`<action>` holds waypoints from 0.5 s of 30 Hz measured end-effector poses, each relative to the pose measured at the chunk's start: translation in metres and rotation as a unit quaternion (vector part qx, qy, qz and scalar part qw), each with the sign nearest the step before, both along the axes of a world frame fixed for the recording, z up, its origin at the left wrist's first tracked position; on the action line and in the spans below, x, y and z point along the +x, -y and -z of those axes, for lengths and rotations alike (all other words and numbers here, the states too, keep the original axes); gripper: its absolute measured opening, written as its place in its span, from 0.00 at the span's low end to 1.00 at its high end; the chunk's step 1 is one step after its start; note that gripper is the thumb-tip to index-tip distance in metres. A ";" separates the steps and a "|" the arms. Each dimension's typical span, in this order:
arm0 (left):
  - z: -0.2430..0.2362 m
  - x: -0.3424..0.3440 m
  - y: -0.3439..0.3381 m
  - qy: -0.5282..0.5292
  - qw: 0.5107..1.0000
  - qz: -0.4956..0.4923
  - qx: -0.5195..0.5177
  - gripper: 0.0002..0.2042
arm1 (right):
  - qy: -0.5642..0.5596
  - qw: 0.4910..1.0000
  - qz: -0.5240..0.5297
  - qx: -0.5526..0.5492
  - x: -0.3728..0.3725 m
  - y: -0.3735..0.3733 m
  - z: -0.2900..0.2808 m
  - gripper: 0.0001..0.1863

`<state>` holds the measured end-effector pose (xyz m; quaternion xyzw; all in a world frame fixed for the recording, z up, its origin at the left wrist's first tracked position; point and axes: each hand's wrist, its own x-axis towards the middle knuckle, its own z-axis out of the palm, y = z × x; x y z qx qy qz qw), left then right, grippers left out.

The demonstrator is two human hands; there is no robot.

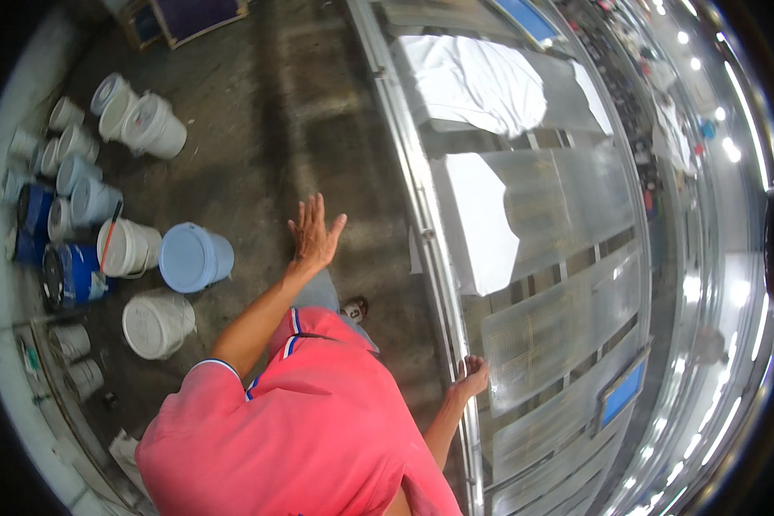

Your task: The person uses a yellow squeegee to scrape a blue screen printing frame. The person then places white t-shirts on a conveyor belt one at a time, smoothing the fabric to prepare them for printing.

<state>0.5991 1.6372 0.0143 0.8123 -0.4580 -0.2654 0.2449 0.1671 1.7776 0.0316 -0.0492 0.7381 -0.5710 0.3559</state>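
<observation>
My left hand (318, 236) is held out over the concrete floor with its fingers spread and nothing in it. At the metal rail (439, 284) along the near side of a long table is my right hand (471, 377). Its fingers are loosely curled in and I see nothing in them; I cannot tell whether it touches the rail. The table bears grey, glassy panels (533, 344). Ahead of my right hand, a flat white piece of cloth (480, 225) lies on one panel. Beyond it, a larger white cloth (473, 86) lies wrinkled.
Several white buckets (153, 127) stand along the left wall, with a light blue bucket (196, 258) and blue drums (73, 273) among them. A blue framed screen (623, 391) lies at the table's far edge. Dark framed panels (199, 17) lean at the top left.
</observation>
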 end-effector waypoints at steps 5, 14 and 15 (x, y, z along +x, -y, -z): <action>0.021 0.060 -0.049 -0.112 0.975 0.115 0.155 0.37 | 0.040 0.999 -0.026 -0.005 0.027 0.011 0.011 0.18; 0.057 0.244 -0.149 -0.171 0.979 0.016 0.113 0.26 | -0.101 0.886 -0.443 0.094 0.172 0.113 0.004 0.17; 0.091 0.270 -0.170 -0.075 0.991 -0.001 0.110 0.27 | -0.090 0.863 -0.479 0.130 0.203 0.121 0.005 0.15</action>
